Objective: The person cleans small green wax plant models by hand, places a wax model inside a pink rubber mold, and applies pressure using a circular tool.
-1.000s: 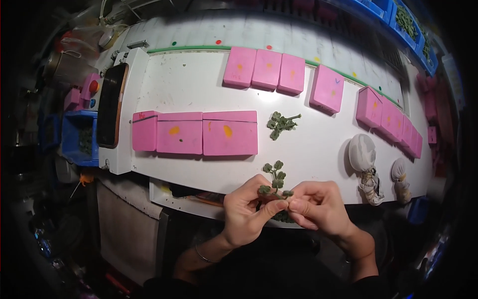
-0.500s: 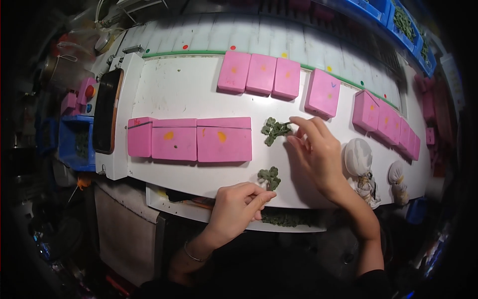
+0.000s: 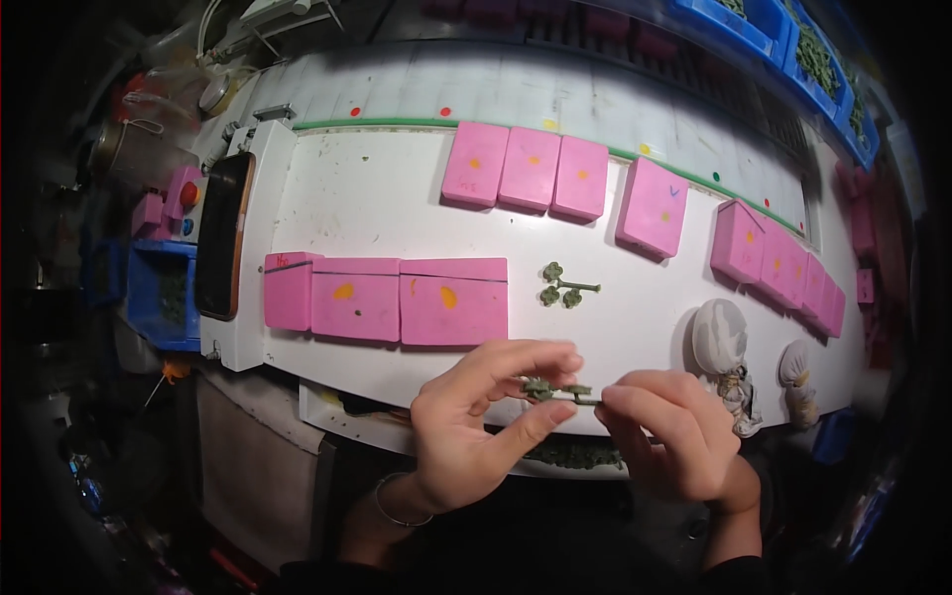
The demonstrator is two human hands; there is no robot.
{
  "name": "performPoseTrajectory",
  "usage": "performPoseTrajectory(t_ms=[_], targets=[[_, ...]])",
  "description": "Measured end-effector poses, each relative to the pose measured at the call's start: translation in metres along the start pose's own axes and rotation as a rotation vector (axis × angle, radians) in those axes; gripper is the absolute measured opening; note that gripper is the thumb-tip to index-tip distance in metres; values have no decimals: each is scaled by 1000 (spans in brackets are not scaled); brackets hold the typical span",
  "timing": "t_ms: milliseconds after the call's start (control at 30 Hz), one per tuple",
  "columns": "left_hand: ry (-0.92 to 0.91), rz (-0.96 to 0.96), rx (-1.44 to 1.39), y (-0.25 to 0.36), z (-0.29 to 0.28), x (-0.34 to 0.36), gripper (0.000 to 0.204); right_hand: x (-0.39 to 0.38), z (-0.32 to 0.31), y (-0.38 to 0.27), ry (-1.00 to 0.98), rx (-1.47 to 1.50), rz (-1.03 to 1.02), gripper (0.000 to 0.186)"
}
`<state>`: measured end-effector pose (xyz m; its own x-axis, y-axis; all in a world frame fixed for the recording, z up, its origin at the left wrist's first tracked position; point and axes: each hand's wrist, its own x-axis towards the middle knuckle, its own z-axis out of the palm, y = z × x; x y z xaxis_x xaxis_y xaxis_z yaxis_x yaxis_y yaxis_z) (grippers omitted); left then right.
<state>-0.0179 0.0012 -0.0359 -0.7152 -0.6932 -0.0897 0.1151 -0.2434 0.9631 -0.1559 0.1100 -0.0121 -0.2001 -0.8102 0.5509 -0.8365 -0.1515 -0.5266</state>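
Observation:
Between my hands is a small dark green branched piece (image 3: 540,389) with leaf-like clusters and a thin stem. My right hand (image 3: 674,431) pinches the stem end with thumb and fingers. Around the clustered end, my left hand (image 3: 476,412) is cupped, its thumb and fingertips apart; whether it touches the piece is hard to see. Farther off on the white worktop (image 3: 397,208) lies a second green branched piece (image 3: 570,288), its clover-like clusters to the left and its straight stem pointing right.
Pink blocks (image 3: 454,302) stand in a row at left. More pink blocks (image 3: 526,169) line the back and right. White cloth bundles (image 3: 719,337) sit at right. A phone (image 3: 226,236) lies at the left edge. Blue bins (image 3: 813,59) with green pieces are far right.
My right hand has left the piece on the worktop, come nearer, and taken the stem of the other piece. My left hand has opened from its pinch around that piece's clusters.

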Motion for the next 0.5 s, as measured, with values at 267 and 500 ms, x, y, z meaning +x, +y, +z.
performPoseTrajectory(t_ms=[267,500], targets=[[0,-11,-2,11,-3,-2,12,-6,4,-7,-46,150,204,30],[100,64,-40,10,-34,1,20,-59,70,-20,-628,200,110,22]])
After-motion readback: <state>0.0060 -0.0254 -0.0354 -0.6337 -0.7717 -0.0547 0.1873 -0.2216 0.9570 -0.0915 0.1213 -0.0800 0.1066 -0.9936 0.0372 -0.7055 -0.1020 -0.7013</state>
